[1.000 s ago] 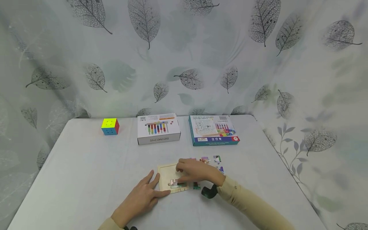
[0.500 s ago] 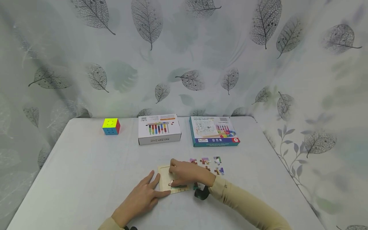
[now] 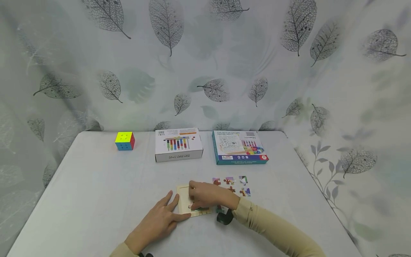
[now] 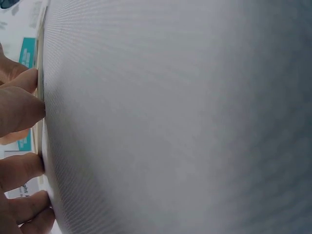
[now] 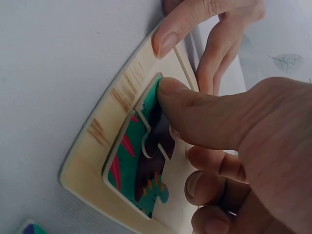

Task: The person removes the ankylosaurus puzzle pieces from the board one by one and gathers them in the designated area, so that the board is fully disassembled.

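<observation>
A pale wooden puzzle tray (image 3: pixel 183 194) lies on the white table between both hands. My left hand (image 3: pixel 160 217) has its fingers spread, thumb and fingertips resting on the tray's left side and near corner. Over the tray is my right hand (image 3: pixel 208 194), its other fingers curled. In the right wrist view, its thumb pinches down on a green and dark purple puzzle piece (image 5: pixel 158 114) in the tray's recess. That piece sits against another puzzle piece (image 5: pixel 127 153) with pink spikes and a small dinosaur head. The right index fingertip is mostly hidden behind the thumb.
Several loose pieces, such as a purple and orange puzzle piece (image 3: pixel 245 192), lie right of the tray. Behind stand a white box (image 3: pixel 178 144) and a teal-edged box (image 3: pixel 240 147). A puzzle cube (image 3: pixel 125 141) sits at the back left.
My right hand has moved a little left over the tray and now covers most of the pieces in it; its motion has nearly stopped. My left hand stays in place.
</observation>
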A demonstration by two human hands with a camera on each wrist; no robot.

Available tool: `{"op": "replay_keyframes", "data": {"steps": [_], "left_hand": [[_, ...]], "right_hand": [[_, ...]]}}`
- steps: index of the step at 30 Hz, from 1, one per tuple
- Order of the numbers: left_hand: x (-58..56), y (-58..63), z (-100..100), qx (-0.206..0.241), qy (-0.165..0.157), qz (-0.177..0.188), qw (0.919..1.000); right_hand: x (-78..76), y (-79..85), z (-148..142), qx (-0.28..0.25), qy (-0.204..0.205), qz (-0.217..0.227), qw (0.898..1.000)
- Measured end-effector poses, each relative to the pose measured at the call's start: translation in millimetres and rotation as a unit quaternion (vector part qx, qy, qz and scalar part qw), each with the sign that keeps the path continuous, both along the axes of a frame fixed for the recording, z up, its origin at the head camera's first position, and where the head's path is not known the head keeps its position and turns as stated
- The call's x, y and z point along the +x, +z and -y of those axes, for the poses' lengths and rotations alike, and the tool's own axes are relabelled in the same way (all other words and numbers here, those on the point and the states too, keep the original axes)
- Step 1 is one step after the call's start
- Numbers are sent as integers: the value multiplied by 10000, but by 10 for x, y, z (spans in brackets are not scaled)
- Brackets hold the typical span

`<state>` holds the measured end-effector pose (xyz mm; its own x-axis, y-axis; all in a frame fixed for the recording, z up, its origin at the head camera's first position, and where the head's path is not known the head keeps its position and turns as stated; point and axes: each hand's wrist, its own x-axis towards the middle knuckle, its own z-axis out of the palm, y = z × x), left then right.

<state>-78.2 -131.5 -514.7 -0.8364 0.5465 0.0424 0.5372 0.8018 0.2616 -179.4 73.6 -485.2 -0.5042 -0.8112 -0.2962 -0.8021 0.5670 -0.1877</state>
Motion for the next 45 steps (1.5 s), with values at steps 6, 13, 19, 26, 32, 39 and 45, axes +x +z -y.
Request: {"op": "replay_keyframes", "data": {"steps": [6,13,19,26,32,39,45], "left_hand": [[-1,5,2,7,-14,-5,10000],[4,9,2,84,-38,-51,9999],[12,1,-3,105,-50,6,9999],[13,-9,-1,105,-93,-132,9998],[14,1,3,100,-97,-160,9998],[16,-27,13,207,-157,-435,9987],[10,-39,19,197,-183,-385,9989]], "right_hand": [[15,1,-6,-182,52,182,9997],[34,22,4,-152,139,98,9997],[48,7,8,-317,203,105,9992],[63,25,4,-473,280,137,9984],[69,62,-6,-535,290,352,9975],[56,102,-43,-840,383,952,9912],[47,131,-97,-1130,394,1100,9867]]}}
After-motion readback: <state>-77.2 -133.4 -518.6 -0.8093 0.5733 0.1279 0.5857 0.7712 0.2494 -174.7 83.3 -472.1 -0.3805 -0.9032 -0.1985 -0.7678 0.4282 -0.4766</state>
